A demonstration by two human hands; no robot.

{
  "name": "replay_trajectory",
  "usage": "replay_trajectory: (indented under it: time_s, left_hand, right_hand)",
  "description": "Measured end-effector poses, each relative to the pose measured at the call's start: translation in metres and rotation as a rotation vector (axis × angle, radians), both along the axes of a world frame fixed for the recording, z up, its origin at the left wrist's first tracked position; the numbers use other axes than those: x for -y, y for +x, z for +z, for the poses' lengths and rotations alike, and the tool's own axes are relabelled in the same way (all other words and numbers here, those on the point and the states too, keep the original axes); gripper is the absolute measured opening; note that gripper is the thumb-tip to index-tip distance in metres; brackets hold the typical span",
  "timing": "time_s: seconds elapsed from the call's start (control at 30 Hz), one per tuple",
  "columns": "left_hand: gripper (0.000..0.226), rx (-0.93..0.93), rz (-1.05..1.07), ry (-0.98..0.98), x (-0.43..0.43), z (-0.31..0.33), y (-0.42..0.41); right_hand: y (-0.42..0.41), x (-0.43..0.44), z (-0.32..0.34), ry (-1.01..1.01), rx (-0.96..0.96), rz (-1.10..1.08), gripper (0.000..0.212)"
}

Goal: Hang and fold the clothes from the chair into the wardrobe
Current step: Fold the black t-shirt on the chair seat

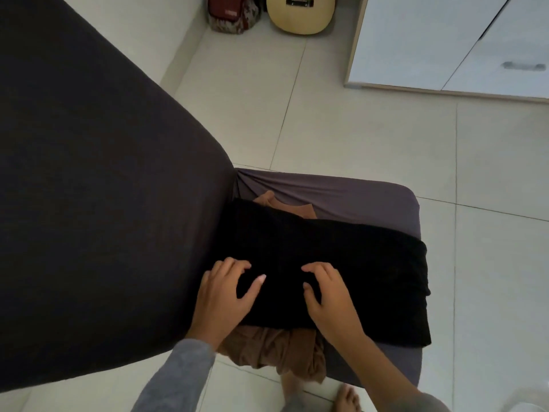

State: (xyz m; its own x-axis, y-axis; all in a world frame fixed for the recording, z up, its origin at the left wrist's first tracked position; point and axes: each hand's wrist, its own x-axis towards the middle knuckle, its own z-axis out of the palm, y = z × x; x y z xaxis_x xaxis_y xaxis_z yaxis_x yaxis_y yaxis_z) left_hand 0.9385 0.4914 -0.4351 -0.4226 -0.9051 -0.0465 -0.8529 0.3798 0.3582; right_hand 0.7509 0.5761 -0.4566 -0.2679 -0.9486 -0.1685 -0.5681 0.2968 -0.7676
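A black knitted garment lies folded across the seat of a grey-covered chair. Under it lies a brown garment, showing at the near edge and at the far side of the seat. My left hand rests flat on the left part of the black garment, fingers spread. My right hand lies on it just to the right, fingers curled on the fabric. Neither hand has lifted anything. The tall chair back fills the left of the view.
A white wardrobe with closed doors stands at the top right. A guitar and a bag lean at the far wall. Pale floor tiles surround the chair. My bare feet are below the seat.
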Motion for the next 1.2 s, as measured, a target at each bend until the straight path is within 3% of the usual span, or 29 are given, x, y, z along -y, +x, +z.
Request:
replay_trajectory:
  time_s: [0.1, 0.17, 0.27, 0.37, 0.5, 0.6, 0.7, 0.8, 0.97, 1.1, 1.2]
  left_hand:
    - [0.029, -0.120, 0.130, 0.061, 0.029, 0.002, -0.015]
    - [0.039, -0.091, 0.109, 0.095, 0.041, -0.002, -0.022]
    - [0.068, 0.069, -0.306, -0.004, 0.058, -0.013, -0.024]
    - [0.060, 0.238, -0.535, -0.038, 0.069, -0.023, -0.033]
    - [0.061, 0.375, -0.187, 0.173, 0.080, -0.028, -0.046]
    - [0.061, 0.235, 0.012, 0.201, 0.074, -0.032, -0.041]
    - [0.043, -0.128, -0.050, 0.060, 0.052, -0.034, -0.021]
    - [0.033, -0.307, -0.192, 0.138, 0.022, -0.039, 0.006]
    - [0.061, -0.351, -0.257, 0.371, 0.008, -0.037, 0.015]
    - [0.076, -0.213, -0.363, 0.314, 0.012, -0.035, 0.009]
    - [0.065, -0.175, -0.350, 0.259, 0.015, -0.039, 0.008]
  right_hand:
    - [0.013, 0.005, -0.004, 0.016, -0.098, 0.123, 0.034]
    - [0.020, -0.002, -0.010, 0.055, -0.135, 0.289, 0.050]
    - [0.030, -0.018, -0.025, 0.061, -0.143, 0.448, 0.074]
    - [0.033, -0.029, -0.032, 0.098, -0.044, 0.435, 0.079]
    - [0.035, -0.039, -0.035, 0.134, 0.163, 0.241, 0.065]
    - [0.030, -0.047, -0.041, 0.081, 0.214, 0.164, 0.035]
    - [0.024, -0.045, -0.039, 0.045, 0.242, 0.100, 0.019]
    - [0.019, -0.037, -0.031, 0.038, 0.289, -0.001, 0.019]
    - [0.012, -0.012, -0.022, 0.054, 0.440, -0.382, 0.018]
    - [0.005, 0.010, -0.027, 0.135, 0.453, -0.685, 0.007]
    - [-0.001, 0.021, -0.022, 0.120, 0.399, -0.701, 0.009]
